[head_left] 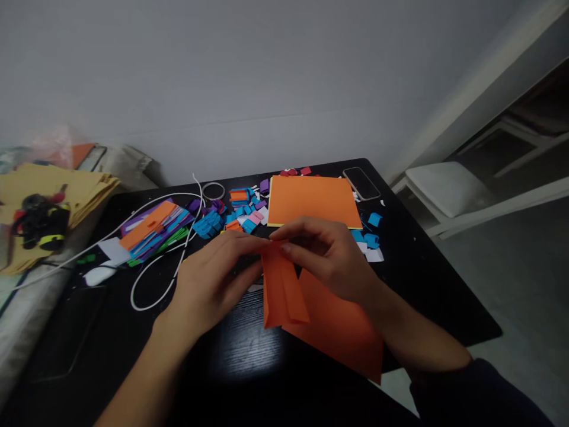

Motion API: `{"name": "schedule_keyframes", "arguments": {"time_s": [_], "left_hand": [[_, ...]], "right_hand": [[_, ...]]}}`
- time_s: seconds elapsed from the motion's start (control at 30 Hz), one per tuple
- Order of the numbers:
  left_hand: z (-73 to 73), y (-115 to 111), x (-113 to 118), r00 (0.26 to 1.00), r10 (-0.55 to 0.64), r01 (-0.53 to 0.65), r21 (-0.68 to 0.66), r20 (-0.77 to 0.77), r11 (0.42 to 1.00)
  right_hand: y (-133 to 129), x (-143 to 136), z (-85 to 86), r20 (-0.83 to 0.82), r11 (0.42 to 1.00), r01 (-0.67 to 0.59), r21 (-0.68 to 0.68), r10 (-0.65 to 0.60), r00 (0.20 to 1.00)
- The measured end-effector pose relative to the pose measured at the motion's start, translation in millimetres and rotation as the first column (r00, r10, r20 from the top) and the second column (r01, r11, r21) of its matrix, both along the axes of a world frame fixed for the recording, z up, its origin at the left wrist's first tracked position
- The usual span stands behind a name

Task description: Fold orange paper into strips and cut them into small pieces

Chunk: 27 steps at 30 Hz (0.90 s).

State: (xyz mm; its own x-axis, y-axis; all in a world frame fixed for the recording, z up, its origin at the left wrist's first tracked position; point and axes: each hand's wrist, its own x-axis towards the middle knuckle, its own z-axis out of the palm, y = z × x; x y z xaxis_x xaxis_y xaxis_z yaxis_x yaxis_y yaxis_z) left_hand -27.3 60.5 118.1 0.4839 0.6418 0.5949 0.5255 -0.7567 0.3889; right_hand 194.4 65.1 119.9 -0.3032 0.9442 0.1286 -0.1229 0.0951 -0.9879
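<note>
Between my two hands is a folded strip of orange paper [281,290], its lengthwise creases facing me and its lower end hanging free. My left hand [216,270] pinches the strip's top left corner with fingers closed. My right hand [331,255] has thumb and forefinger closed on the top right part of the same strip. Under my right hand lies a larger orange sheet [342,332], partly covered by the strip and overhanging the table's near edge. Just beyond my hands rests a stack of orange paper [313,201] with a yellow sheet showing beneath.
Small folded blue pieces [208,224] and other coloured scraps lie behind my left hand. Leftward, a white cable [133,296] loops near a pile of coloured strips [153,228]. A phone [361,182] lies at the back right of the black table [427,290]. Yellow envelopes [89,190] sit far left.
</note>
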Motion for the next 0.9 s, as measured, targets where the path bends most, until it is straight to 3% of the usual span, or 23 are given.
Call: {"name": "schedule_keyframes", "arguments": {"time_s": [0.33,0.47,0.6,0.7,0.9], "left_hand": [[4.4,-4,0,0.999,0.036,-0.032,-0.126,0.031,0.992],[5.9,-3,-1,0.996,0.062,-0.049,-0.188,0.066,0.981],[8.1,1,0,0.994,0.031,0.001,-0.283,0.109,0.959],[7.5,4,3,0.987,0.045,0.017,-0.381,0.153,0.924],[1.3,6,5,0.975,0.027,0.114,-0.607,0.219,0.786]], "right_hand": [[0,0,1.4,0.038,1.000,0.004,0.007,-0.005,0.999],[0,6,1.9,0.147,0.989,-0.011,0.148,-0.011,0.989],[2,15,2.7,0.243,0.922,-0.130,0.365,0.041,0.969],[5,18,1.5,0.312,0.876,-0.201,0.438,0.062,0.948],[12,16,-3.6,0.246,0.916,-0.229,0.329,0.151,0.957]]}}
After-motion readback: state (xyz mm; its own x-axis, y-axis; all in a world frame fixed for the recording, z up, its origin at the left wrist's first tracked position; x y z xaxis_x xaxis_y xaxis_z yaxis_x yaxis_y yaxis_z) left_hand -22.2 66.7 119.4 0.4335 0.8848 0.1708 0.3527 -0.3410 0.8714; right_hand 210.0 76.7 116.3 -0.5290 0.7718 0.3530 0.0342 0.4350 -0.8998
